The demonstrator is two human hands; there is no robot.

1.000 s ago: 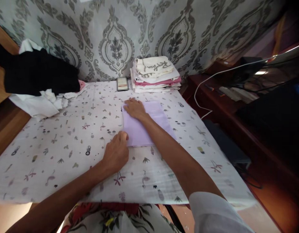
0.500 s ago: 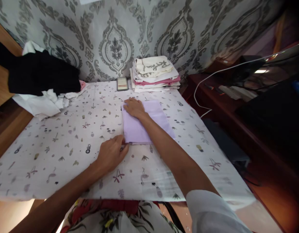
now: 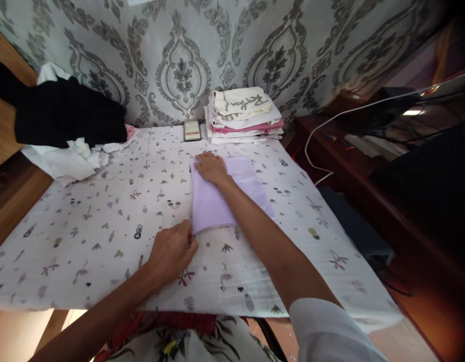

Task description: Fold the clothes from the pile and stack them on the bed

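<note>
A folded lilac cloth (image 3: 212,203) lies on the table's patterned white sheet (image 3: 104,221). My right hand (image 3: 210,167) rests flat on the cloth's far left corner, fingers stretched out. My left hand (image 3: 171,252) pinches the cloth's near left corner, which is lifted slightly off the sheet. My right forearm crosses over the cloth's near right part and hides it.
A stack of folded laundry (image 3: 243,115) stands at the back by the wall, a small phone-like object (image 3: 192,130) to its left. A heap of black and white garments (image 3: 62,125) lies at the back left. A dark wooden unit with a white cable (image 3: 315,136) is at the right.
My left hand drew back toward me and took the cloth's near left corner in a pinch, lifting the edge. My right hand stayed on the far corner.
</note>
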